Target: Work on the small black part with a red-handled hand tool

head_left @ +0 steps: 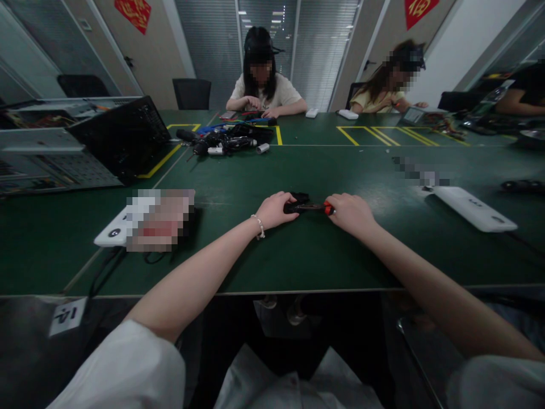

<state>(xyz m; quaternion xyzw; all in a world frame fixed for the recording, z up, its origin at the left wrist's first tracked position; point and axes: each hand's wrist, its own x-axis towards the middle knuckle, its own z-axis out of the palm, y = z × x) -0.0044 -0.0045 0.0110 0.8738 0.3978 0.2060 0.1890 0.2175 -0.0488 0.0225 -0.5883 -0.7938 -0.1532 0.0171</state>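
Note:
My left hand (275,211), with a light bracelet at its wrist, is closed on a small black part (300,198) low over the green table (255,255). Its thumb and fingers press the part from the left. Opposite it, my right hand (349,211) is wrapped round a red-handled tool (328,208). A slim dark metal end of this tool points left and meets the black part. Most of the handle is hidden in my palm, so the tool's exact kind does not show.
An opened computer case (46,153) stands at the left. White power banks lie left (128,218) and right (474,209), both with cables. Farther back is a pile of black parts and cables (232,139). Across the table sit a person (272,91) and others.

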